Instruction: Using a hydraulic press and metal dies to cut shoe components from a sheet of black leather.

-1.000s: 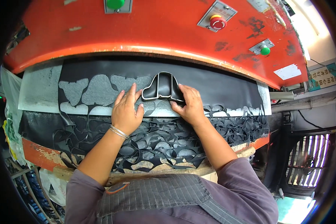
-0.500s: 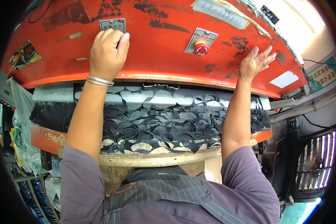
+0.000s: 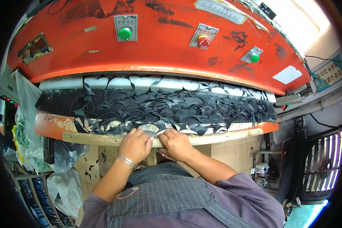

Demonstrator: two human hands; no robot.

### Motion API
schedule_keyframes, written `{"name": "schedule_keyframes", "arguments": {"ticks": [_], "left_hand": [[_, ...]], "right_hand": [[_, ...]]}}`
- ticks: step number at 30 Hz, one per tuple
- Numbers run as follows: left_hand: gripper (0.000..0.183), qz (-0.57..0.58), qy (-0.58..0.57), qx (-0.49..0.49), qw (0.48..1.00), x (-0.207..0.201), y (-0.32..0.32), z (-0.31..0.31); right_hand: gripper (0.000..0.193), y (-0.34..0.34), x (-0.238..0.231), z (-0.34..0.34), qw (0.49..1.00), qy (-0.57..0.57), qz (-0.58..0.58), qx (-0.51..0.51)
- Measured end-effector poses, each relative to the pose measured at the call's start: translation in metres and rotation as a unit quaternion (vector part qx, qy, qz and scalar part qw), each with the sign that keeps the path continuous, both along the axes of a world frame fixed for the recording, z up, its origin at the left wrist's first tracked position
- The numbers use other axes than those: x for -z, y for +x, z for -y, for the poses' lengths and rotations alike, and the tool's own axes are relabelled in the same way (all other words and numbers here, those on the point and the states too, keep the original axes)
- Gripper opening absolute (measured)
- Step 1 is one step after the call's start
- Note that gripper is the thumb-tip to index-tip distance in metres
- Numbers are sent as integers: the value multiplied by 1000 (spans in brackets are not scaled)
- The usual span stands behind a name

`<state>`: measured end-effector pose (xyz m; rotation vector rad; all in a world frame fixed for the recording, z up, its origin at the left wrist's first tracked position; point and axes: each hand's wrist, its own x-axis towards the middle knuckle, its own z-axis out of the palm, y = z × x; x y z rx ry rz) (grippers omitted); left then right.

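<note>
My left hand (image 3: 136, 145) and my right hand (image 3: 175, 145) are close together at the middle of the pale front rail (image 3: 224, 138). Both have curled fingers, closed on the near edge of a black cut-out sheet (image 3: 155, 107). The sheet is a tangled web of thin strips with rounded holes. It lies across the machine bed, and its far part rests on a white slab (image 3: 117, 82). My fingertips partly hide the gripped edge.
Behind the bed rises a red machine front. It carries a left green button (image 3: 125, 34), a red stop button (image 3: 203, 41) and a right green button (image 3: 254, 57). Plastic bags (image 3: 65, 190) hang at the left. A black fan (image 3: 321, 167) stands at the right.
Both hands have come down from the red machine front to the near edge of the black sheet. The two green buttons they covered now show. The metal piece on the white slab is out of sight.
</note>
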<state>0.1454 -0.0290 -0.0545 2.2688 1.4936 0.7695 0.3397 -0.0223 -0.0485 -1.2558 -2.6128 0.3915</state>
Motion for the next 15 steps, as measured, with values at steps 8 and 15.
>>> {"name": "schedule_keyframes", "arguments": {"ticks": [8,15], "left_hand": [[24,-14,-51,-9,999,3,-1,-19],[29,-49,-106,185,976,-2,37,-123]], "right_hand": [[30,8,0,-25,997,-42,12,-69],[25,13,-15,-218,989,141,4,-49]]}}
